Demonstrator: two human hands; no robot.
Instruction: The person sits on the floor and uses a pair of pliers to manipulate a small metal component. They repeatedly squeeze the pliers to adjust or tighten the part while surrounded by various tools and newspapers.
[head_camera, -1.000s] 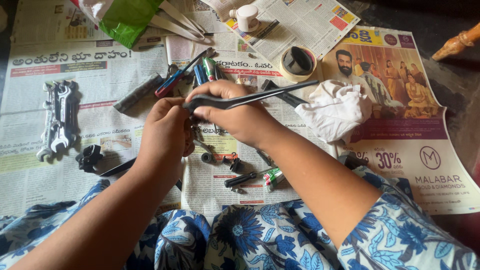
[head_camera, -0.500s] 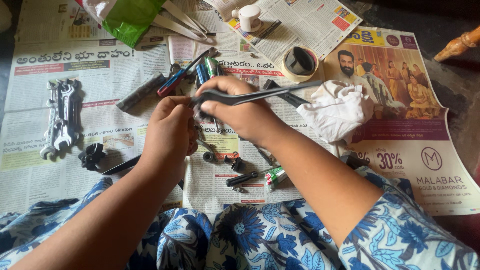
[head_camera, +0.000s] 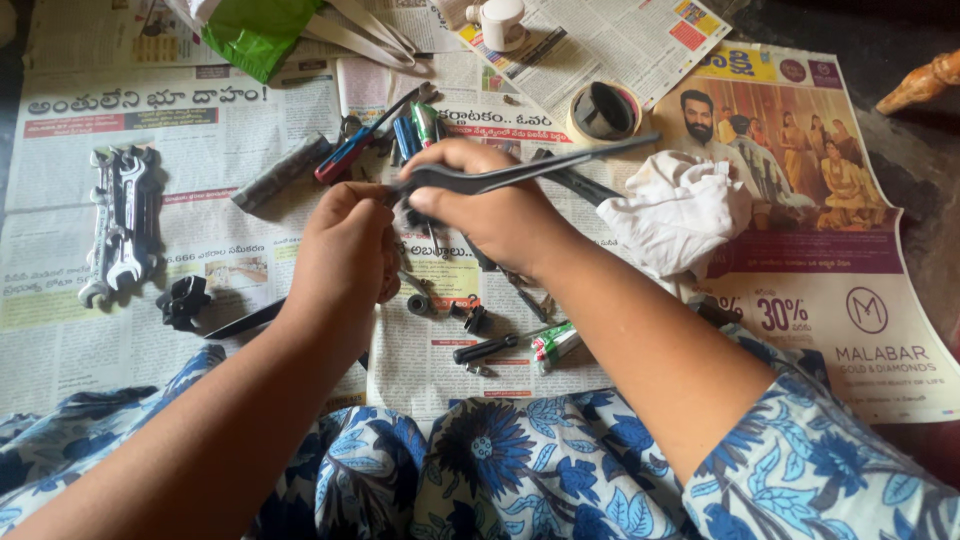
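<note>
The right hand (head_camera: 490, 215) has its grip closed on long dark tweezers (head_camera: 530, 172), whose tips meet a small dark part hidden inside the curled grip of the left hand (head_camera: 345, 260), both above the spread newspaper (head_camera: 200, 110). A roll of tape (head_camera: 603, 110) lies beyond, beside a crumpled white cloth (head_camera: 680, 215); a white lidded jar (head_camera: 502, 22) stands farther off, contents unseen.

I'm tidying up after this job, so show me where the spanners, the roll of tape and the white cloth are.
spanners (head_camera: 122, 222), head view, on the middle of the bundled shafts.
roll of tape (head_camera: 604, 111), head view, on the dark hollow inside the ring.
white cloth (head_camera: 680, 212), head view, on the middle of the crumpled heap.
</note>
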